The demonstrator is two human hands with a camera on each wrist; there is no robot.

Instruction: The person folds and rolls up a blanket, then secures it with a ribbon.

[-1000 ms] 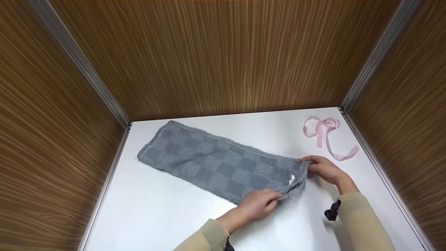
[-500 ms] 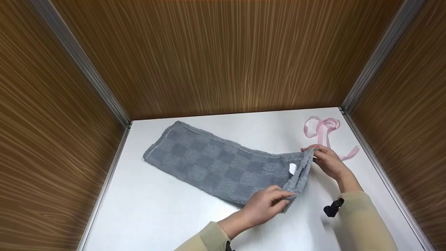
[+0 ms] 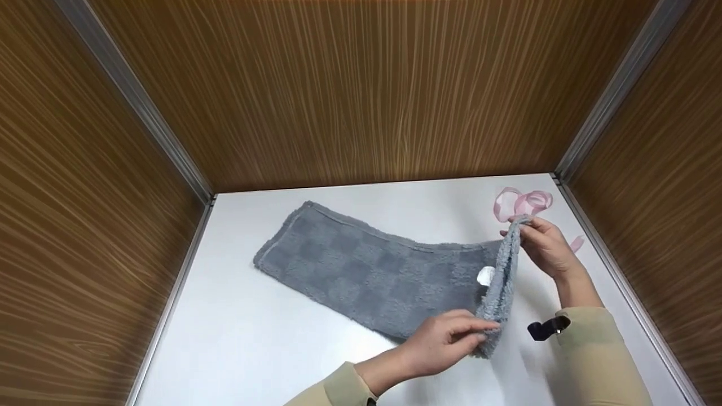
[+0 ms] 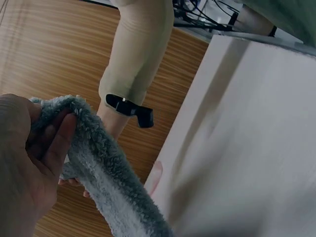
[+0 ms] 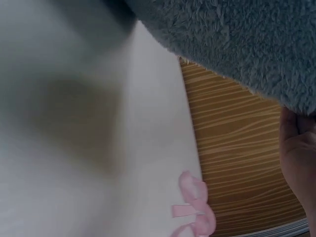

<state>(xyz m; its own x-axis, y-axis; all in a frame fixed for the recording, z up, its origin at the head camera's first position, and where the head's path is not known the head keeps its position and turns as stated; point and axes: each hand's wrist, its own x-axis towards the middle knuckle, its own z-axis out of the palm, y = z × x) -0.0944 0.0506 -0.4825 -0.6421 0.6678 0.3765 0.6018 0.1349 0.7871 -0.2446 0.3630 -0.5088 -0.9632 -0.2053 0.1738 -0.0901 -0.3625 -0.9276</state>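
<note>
A grey checkered fluffy towel (image 3: pixel 361 270), folded into a long strip, lies slantwise in the head view, its right end lifted off the table. My left hand (image 3: pixel 443 344) pinches the near corner of that raised end between thumb and fingers. At the far corner, my right hand (image 3: pixel 547 248) pinches the layered edge. A white tag (image 3: pixel 485 276) shows beside the raised edge. In the left wrist view the towel (image 4: pixel 106 168) drapes away from the curled fingers of my left hand (image 4: pixel 29 153). The right wrist view shows my right hand (image 5: pixel 301 153) under the towel's edge (image 5: pixel 237 49).
A looped pink ribbon (image 3: pixel 535 202) lies on the white table (image 3: pixel 254 338) behind my right hand, partly hidden by it. Wood-grain panels (image 3: pixel 383 101) stand at the back and both sides. A black wrist device (image 3: pixel 547 329) sits on the right sleeve.
Both hands have moved right, the right hand also away from me, raising the towel's right end. The towel's left end has slid right, and more of the ribbon is now covered.
</note>
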